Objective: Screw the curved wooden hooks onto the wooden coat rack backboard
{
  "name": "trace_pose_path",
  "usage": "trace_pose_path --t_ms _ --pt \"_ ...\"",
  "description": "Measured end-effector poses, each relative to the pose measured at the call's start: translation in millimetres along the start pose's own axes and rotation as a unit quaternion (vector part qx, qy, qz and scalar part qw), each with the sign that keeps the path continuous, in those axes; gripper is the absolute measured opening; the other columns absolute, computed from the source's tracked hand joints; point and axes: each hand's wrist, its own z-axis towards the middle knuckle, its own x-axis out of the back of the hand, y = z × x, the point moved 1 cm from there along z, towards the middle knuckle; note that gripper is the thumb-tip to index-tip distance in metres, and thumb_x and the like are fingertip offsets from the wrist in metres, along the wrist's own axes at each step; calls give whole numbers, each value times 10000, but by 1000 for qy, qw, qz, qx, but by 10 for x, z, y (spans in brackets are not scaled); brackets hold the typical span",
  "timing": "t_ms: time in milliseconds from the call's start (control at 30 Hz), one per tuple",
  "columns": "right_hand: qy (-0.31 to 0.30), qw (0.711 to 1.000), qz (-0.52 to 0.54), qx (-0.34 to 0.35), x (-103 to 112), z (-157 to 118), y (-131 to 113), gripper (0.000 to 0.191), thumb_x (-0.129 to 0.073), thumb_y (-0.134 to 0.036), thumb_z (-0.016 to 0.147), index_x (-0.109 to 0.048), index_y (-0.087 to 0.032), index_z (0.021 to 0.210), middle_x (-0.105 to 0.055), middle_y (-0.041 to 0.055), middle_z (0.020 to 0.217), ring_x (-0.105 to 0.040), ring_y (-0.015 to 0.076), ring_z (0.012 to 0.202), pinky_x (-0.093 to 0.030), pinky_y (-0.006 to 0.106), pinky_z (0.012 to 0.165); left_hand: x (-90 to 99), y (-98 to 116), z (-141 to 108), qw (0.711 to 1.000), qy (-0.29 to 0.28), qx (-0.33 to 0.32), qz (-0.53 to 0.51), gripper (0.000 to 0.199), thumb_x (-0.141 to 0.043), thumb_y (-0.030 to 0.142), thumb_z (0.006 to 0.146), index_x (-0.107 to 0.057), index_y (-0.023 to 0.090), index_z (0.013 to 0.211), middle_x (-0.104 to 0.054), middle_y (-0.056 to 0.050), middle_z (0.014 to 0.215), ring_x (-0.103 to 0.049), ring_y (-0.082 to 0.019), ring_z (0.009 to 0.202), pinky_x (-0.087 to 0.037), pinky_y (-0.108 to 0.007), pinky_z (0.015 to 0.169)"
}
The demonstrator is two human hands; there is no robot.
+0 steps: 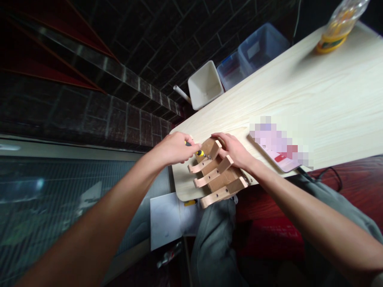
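My left hand (179, 147) is closed around a yellow-and-black screwdriver (200, 153), whose tip points at the nearest hook of a wooden hook rack. The wooden hook rack (221, 180) is a flat brown board with several pale curved wooden hooks (213, 175), each with dark screw holes. It lies at the table corner, jutting slightly past the front edge. My right hand (233, 150) grips the board's far right side, thumb near the first hook; part of its fingers is hidden behind the wood.
On the pale wooden table (299, 95) a phone or tablet (278, 151) with a cable lies right of the rack. A plastic bottle (335, 32) stands at the far right. Beyond the back edge are a white bin (206, 85) and clear plastic boxes (260, 48). A grey-white box (166, 219) sits below.
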Motion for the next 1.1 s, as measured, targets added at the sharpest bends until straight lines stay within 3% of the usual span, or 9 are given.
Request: trace_pose_path --t_ms 233,400,600,833,1100 --pt "-6 1000 -4 -2 1 10 12 500 -557 -264 892 -582 -161 1380 -658 138 1323 -580 295 1207 -435 435 1072 -75 -47 15 993 32 52 105 637 -455 745 819 -780 197 816 -728 -118 668 -707 -289 704 -474 -321 608" --pt "-8 1000 3 1 20 -2 -5 493 -557 -285 897 -576 -170 1376 -657 139 1318 -580 294 1211 -442 439 1064 -58 -49 15 990 35 -25 136 638 -436 732 850 -776 196 783 -712 -115 641 -687 -273 653 -444 -316 554" --pt "-6 1000 7 -10 16 -12 -4 472 -553 -321 910 -579 -196 1364 -656 128 1305 -580 292 1201 -450 447 1049 -32 -51 -9 975 78 -126 163 598 -459 713 886 -740 223 692 -639 -71 533 -627 -219 561 -394 -308 531" --pt "-8 1000 12 -7 6 -6 9 487 -558 -315 908 -575 -186 1377 -652 136 1313 -584 292 1195 -450 448 1047 -5 -28 -42 968 62 -141 200 568 -476 708 895 -739 229 741 -715 -81 659 -671 -239 702 -413 -307 631" --pt "0 1000 10 3 -6 -7 29 488 -556 -281 891 -575 -187 1370 -650 135 1320 -585 292 1198 -455 456 1047 -5 -93 -63 958 44 -165 232 460 -513 618 920 -740 221 872 -742 -81 775 -683 -242 769 -394 -296 625"
